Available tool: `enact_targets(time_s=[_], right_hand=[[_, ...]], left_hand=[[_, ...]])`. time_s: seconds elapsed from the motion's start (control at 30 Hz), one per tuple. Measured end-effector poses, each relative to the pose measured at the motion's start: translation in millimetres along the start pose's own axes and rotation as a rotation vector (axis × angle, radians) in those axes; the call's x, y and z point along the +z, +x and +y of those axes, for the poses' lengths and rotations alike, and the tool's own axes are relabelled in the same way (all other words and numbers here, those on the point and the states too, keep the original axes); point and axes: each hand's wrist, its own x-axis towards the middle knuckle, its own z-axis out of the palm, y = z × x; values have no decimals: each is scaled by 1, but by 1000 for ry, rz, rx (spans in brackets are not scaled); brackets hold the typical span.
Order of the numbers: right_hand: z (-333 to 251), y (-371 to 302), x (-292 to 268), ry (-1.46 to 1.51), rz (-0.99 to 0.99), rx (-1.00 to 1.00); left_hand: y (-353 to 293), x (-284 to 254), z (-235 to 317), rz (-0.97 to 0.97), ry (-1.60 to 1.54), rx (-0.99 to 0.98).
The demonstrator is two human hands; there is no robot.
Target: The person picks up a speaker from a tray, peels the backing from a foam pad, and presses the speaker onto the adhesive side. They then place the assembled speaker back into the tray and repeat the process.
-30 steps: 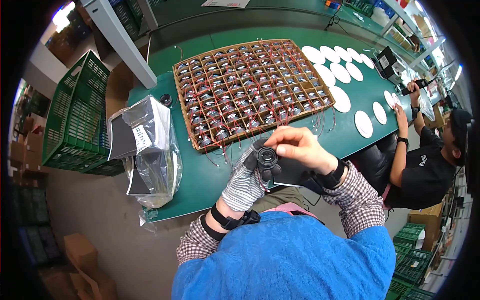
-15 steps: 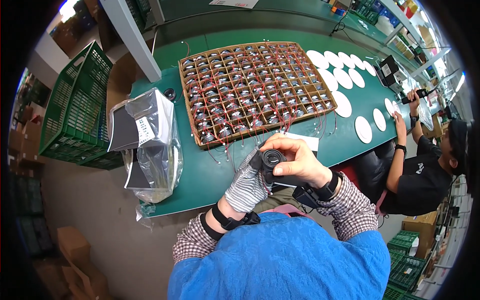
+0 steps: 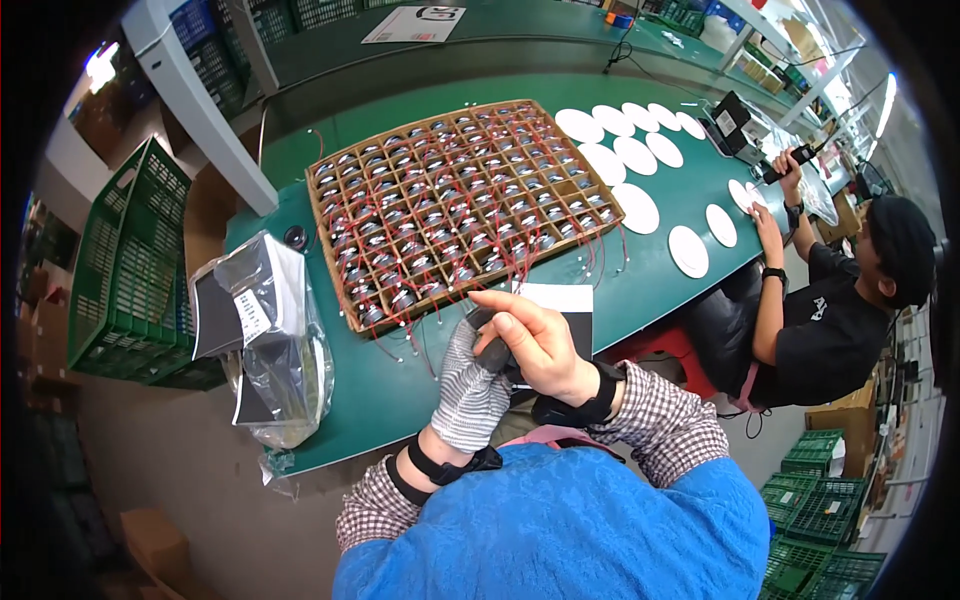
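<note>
My left hand [image 3: 466, 398] wears a grey striped glove with dark fingertips. Its fingers are closed at the front of the bench, where a round black speaker-like part showed a moment ago; the hands now hide most of that spot. Bare and right beside it, my right hand [image 3: 543, 352] has its thumb and forefinger drawn close together and its other fingers curled against the glove. What the right fingers hold, if anything, is hidden. Just beyond both hands lies a cardboard divider tray [image 3: 545, 251], its cells filled with small round speakers trailing red wires.
On the green bench [image 3: 640, 285] are several white discs [image 3: 688, 251] to the right. A plastic-wrapped stack [image 3: 270, 320] and a small black round part [image 3: 295, 237] are left. White paper [image 3: 556, 297] lies by my hands. A co-worker [image 3: 835, 300] handles discs with a black tool.
The round black part, plainly visible between my hands before, is now mostly hidden. My right hand has turned, its forefinger moving off that part. The whole view has shifted.
</note>
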Motion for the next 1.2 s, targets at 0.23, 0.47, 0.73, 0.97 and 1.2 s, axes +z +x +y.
enact_targets(time_s=[0.23,0.47,0.73,0.97,1.2], right_hand=[[3,11,-26,375,-16,19],[-23,12,-77,-802,-185,-424],[-24,18,-112,-793,-116,-271],[-5,72,-194,-874,289,-182],[13,108,-187,-1187,168,-271]], left_hand=[[6,21,8,22,83,21],[18,27,0,136,5,-24],[26,41,1,61,-51,-84],[31,34,-4,-42,-51,-193],[38,33,2,-20,149,-406]])
